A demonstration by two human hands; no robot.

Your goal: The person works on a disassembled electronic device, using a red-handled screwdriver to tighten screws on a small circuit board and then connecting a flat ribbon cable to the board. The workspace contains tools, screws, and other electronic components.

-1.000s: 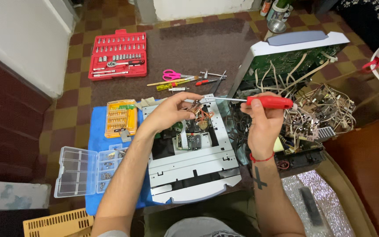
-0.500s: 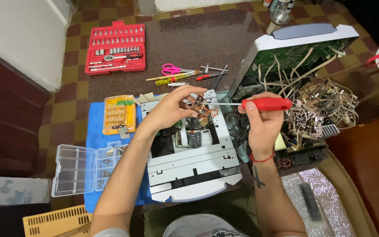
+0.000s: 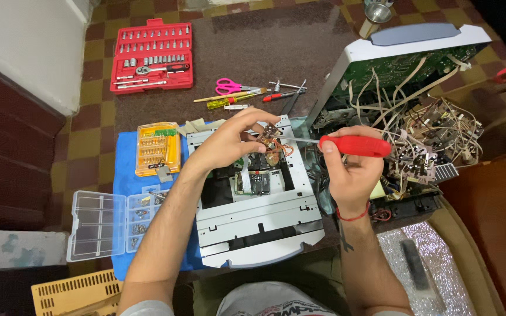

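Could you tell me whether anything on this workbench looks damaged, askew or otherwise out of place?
Yes: the grey device casing at the right is tipped up on edge, and a tangle of loose wires spills from it. The left hand holds a small circuit board lifted off the white metal chassis, with the red-handled screwdriver in the right hand.

Looks like a home repair corner, floor-level electronics teardown rather than a proper shop. Checkered tile floor (image 3: pixel 92 126) and a white wall (image 3: pixel 24 47), work laid on a low dark slab (image 3: pixel 265 55). Red socket set (image 3: pixel 151 55) open, yellow bit case (image 3: pixel 156 147), clear parts box (image 3: pixel 112 223) with screws on a blue mat (image 3: pixel 125 175). Scissors (image 3: pixel 232 86) and loose screwdrivers beside them. Gutted white chassis (image 3: pixel 259 222) in the middle, opened unit (image 3: pixel 405 58) with green board and spilling wires (image 3: pixel 434 126) to the right. Hobbyist bench, no fixtures.
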